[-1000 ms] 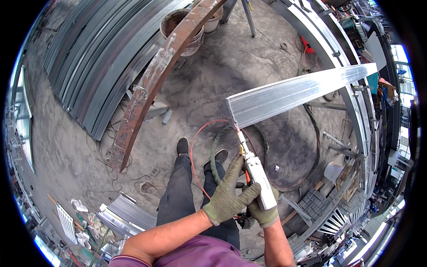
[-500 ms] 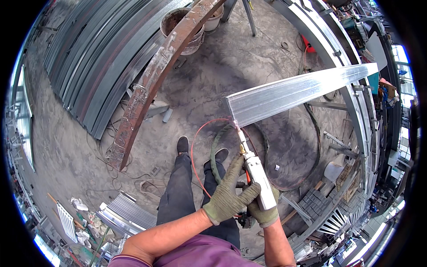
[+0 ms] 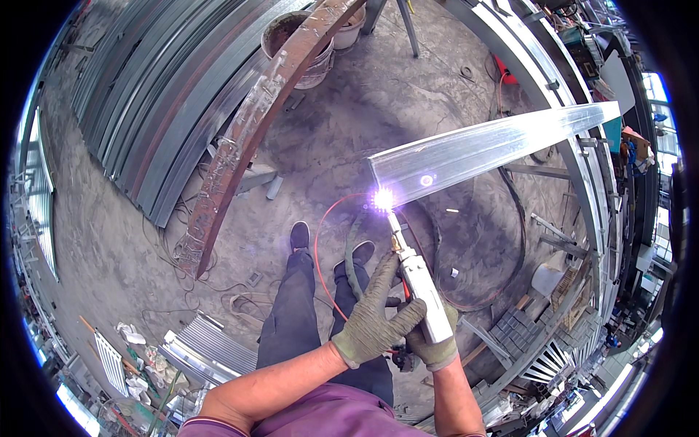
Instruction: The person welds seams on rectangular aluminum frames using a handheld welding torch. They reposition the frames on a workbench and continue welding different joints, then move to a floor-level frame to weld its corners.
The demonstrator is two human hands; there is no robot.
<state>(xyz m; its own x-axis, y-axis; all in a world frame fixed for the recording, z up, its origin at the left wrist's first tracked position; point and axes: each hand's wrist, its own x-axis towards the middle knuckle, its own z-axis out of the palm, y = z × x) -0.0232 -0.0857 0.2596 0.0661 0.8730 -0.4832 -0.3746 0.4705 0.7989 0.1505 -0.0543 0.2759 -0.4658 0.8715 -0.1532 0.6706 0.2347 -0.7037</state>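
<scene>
A white handheld welding gun [image 3: 424,295] points up and away from me, its nozzle at the near corner of a long shiny metal profile [image 3: 466,162]. A bright violet-white glow [image 3: 383,199] burns at that corner. My left hand [image 3: 375,320], in an olive work glove, closes on the gun's front part, with the fingers along its left side. My right hand [image 3: 435,348], gloved too, wraps the gun's grip from below; the gun's body hides part of its fingers. An orange-red cable [image 3: 316,251] loops from the work corner down toward my hands.
A rusty steel beam [image 3: 237,149] slants across the left, beside stacked grey metal profiles [image 3: 145,109] and a dirty bucket [image 3: 314,69]. A curved-looking metal rail [image 3: 542,80] runs along the right under the profile's far end. Dark hoses [image 3: 521,226] lie on the floor.
The violet-white glow has appeared at the gun's tip, where half a second ago there was only a small reddish point. My hands and the gun stay nearly in place.
</scene>
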